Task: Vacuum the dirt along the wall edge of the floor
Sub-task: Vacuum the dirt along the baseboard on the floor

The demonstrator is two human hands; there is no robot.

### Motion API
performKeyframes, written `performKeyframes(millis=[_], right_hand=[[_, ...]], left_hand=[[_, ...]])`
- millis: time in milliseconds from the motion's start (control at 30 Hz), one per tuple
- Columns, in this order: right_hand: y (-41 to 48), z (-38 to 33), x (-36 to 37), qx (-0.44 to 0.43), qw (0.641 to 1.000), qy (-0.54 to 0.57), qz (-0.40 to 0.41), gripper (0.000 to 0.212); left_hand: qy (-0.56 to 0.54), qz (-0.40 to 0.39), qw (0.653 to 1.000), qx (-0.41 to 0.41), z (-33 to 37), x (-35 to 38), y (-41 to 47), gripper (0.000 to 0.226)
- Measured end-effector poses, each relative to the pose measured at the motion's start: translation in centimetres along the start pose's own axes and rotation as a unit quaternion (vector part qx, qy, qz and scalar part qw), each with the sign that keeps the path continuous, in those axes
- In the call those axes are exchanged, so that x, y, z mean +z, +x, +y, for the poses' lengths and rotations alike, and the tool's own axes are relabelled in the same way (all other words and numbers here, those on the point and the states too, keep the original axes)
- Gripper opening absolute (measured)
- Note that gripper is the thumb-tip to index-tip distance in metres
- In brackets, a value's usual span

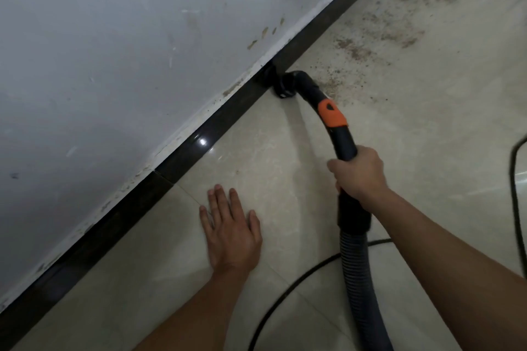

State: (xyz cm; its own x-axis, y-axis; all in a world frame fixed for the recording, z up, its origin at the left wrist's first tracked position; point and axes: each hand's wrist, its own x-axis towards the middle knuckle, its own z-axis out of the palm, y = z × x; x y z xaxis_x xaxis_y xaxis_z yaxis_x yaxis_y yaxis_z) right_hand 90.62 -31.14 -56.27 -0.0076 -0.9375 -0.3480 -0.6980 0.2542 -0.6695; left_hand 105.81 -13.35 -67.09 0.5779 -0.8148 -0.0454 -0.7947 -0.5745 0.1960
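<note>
The right hand (358,172) is clamped round the black vacuum tube (343,139), fingers curled about it just near of the orange collar (332,114), with the forearm running off to the near right corner. From that grip the tube curves away to the far left and ends in a dark nozzle (281,85), which sits down on the floor (256,157) right against the black skirting (199,137) at the foot of the scuffed white wall (114,51). Whether the nozzle's mouth is touching the skirting itself cannot be made out, since the two dark shapes run together. Behind the hand the tube joins a ribbed hose (359,273) that trails toward the near edge. The dirt (355,50) lies as brown speckled patches on the pale tiles to the right of the nozzle and farther along the wall edge — the closest grains just beside the bend of the tube, the heavier patches well beyond it toward the far right. The left hand (231,228) is spread flat on the floor, palm down and fingers straight and slightly apart, near the skirting and holding nothing. A thin black cable (285,293) curves across the tiles between the two forearms, passing behind the hose — another dark cable (515,179) runs down the right edge.
</note>
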Motion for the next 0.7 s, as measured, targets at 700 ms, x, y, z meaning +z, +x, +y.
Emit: performKeyframes(millis=[700], right_hand=[[-2.6, 12.1, -15.5, 0.169, 0.973, 0.002, 0.155, 0.014]], left_hand=[[0.038, -0.095, 0.988, 0.112, 8.6, -0.8, 9.8, 0.062]])
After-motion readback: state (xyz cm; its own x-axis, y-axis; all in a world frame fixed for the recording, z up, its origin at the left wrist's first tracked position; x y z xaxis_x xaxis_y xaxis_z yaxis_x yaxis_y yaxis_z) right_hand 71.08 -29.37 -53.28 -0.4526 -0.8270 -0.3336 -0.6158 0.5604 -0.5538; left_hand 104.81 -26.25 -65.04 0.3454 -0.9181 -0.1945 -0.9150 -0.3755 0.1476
